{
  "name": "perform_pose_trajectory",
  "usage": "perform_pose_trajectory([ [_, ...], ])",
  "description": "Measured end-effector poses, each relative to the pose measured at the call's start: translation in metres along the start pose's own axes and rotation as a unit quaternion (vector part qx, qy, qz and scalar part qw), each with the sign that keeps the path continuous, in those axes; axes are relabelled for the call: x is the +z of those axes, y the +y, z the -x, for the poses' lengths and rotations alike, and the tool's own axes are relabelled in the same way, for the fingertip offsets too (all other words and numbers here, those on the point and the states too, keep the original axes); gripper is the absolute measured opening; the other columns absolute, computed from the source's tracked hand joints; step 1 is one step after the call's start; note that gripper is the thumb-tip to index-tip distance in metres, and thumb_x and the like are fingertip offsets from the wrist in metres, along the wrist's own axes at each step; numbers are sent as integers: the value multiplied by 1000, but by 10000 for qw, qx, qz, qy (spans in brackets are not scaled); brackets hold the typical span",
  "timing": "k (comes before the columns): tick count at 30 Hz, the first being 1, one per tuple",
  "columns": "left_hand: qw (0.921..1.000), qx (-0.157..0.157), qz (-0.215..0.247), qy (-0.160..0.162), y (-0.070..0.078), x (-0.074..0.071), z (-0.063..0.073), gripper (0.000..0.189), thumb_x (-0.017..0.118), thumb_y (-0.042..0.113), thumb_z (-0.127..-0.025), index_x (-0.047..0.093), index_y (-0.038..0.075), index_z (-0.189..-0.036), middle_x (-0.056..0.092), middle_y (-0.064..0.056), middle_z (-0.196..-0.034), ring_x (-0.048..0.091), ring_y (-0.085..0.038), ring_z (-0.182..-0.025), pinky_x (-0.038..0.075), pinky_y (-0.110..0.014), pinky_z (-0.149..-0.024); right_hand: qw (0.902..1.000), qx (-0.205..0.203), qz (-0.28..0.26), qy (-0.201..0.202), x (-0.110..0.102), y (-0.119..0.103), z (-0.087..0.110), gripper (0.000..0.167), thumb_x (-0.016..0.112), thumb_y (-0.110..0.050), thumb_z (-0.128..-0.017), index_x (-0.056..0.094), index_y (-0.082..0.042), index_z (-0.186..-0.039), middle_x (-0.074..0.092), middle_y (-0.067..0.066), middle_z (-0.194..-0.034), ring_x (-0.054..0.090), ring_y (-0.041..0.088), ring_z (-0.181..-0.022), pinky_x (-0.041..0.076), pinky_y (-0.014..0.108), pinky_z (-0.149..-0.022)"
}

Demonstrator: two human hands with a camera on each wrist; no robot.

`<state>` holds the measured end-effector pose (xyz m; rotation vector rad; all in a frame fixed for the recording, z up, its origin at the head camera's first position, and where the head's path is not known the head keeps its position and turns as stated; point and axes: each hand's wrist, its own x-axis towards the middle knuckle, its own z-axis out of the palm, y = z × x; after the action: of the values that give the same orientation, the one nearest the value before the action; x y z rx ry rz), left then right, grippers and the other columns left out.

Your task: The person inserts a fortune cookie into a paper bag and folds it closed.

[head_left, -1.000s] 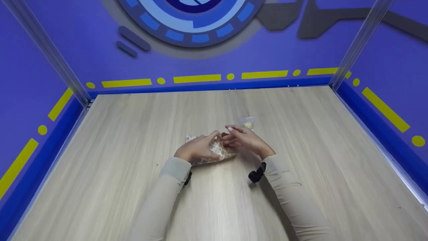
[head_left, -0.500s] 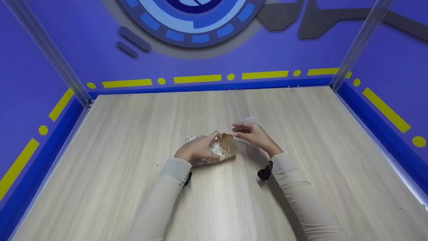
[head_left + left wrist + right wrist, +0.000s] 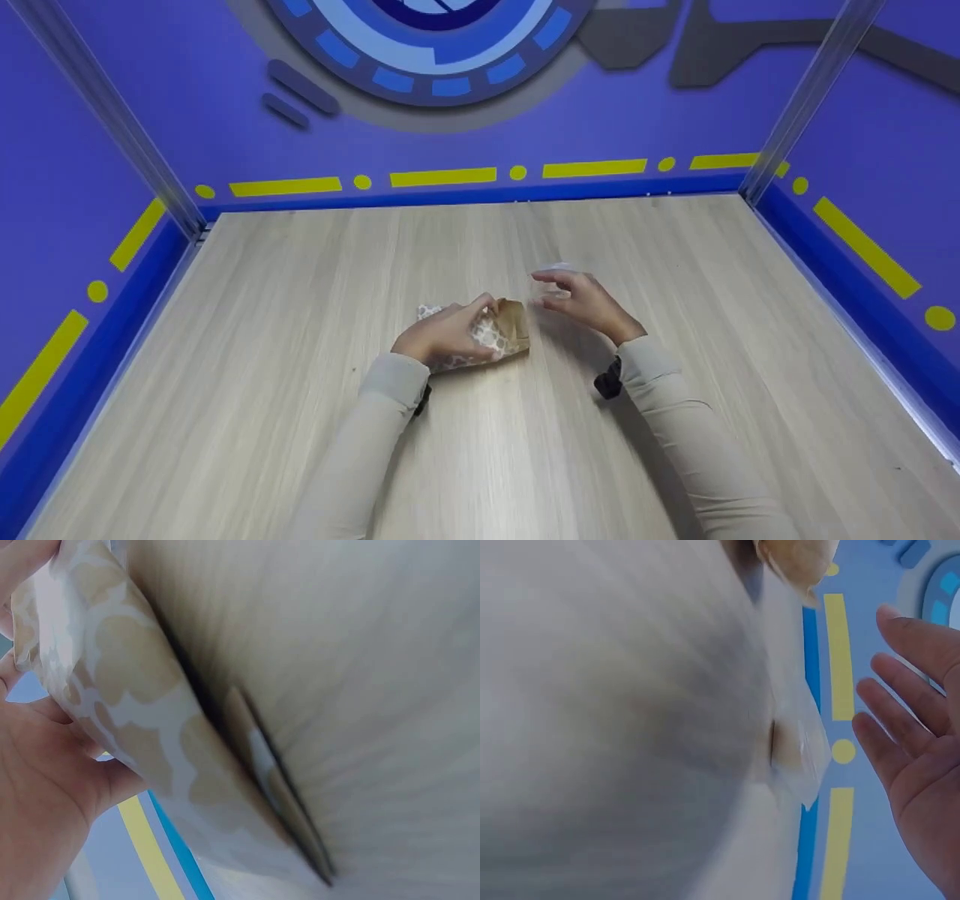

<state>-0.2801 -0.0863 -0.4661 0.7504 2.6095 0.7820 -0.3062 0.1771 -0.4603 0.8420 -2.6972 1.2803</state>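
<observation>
A paper bag (image 3: 489, 339) with a white and tan spotted print lies on its side mid-table, its brown mouth gaping to the right. My left hand (image 3: 448, 331) grips the bag from above, with thumb and fingers on either side of it; the spotted paper (image 3: 142, 705) fills much of the left wrist view. To the right of the mouth, apart from it, my right hand (image 3: 592, 306) hovers with relaxed fingers and nothing between them. Behind that hand sits a clear plastic bag (image 3: 559, 266), mostly hidden in the head view. The right wrist view shows this plastic bag (image 3: 802, 754) beside the hand's fingers.
The wooden tabletop (image 3: 300, 300) carries the things. Blue-purple panels (image 3: 480, 142) with yellow markings close off the back and both sides. Metal posts (image 3: 802, 97) stand at the back corners.
My right hand has come out of the paper bag's mouth and moved right, over toward the clear plastic bag, now largely covering it. My left hand and the paper bag have stayed put.
</observation>
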Motion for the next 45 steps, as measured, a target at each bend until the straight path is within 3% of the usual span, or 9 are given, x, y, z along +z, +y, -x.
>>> perform_pose_trajectory([
  [4,10000,25,-63,14,0,1,0,68,78,41,-74,41,29,-130,61,-4,-86,57,-18,-72,47,-30,-57,9983,-142,569,-49,-3,4,1,42,71,-5,-84,61,3,-124,60,19,-129,52,35,-125,40,46,-105],
  [12,10000,-35,10,-10,0,2,0,69,79,40,-72,42,29,-129,62,-4,-86,58,-18,-70,49,-31,-56,9921,-343,1179,-243,-6,10,3,47,70,4,-81,58,5,-127,58,22,-131,49,37,-127,38,48,-107],
  [20,10000,23,-2,26,0,2,0,68,79,39,-73,42,28,-128,62,-3,-86,58,-17,-71,48,-30,-57,9796,-447,1930,-348,-5,14,5,50,71,-3,-83,56,-1,-131,53,19,-137,45,36,-132,35,47,-110],
  [29,9996,-118,-245,73,1,2,1,67,76,48,-74,41,33,-129,61,-2,-91,57,-19,-78,47,-33,-63,9727,-763,2189,-123,0,22,7,47,70,-9,-86,57,0,-130,51,24,-137,43,43,-131,35,50,-109],
  [36,9997,-71,-227,81,2,2,1,67,77,45,-74,42,32,-129,62,-2,-88,57,-19,-74,47,-32,-61,9752,-313,2172,-274,1,23,7,45,66,-9,-89,56,-2,-133,48,25,-139,42,42,-132,35,50,-109],
  [40,9998,-57,-173,102,2,2,1,66,78,44,-74,42,32,-128,62,-1,-89,58,-18,-74,47,-31,-62,9802,154,1952,-305,0,23,7,47,65,-10,-90,54,-6,-135,49,22,-140,45,39,-131,36,49,-109],
  [45,9999,-38,-62,109,2,2,1,65,78,41,-74,43,30,-127,63,-2,-87,58,-18,-71,47,-31,-60,9850,459,1645,-241,0,22,7,46,67,-8,-88,55,-7,-133,52,17,-136,51,35,-125,41,47,-105],
])
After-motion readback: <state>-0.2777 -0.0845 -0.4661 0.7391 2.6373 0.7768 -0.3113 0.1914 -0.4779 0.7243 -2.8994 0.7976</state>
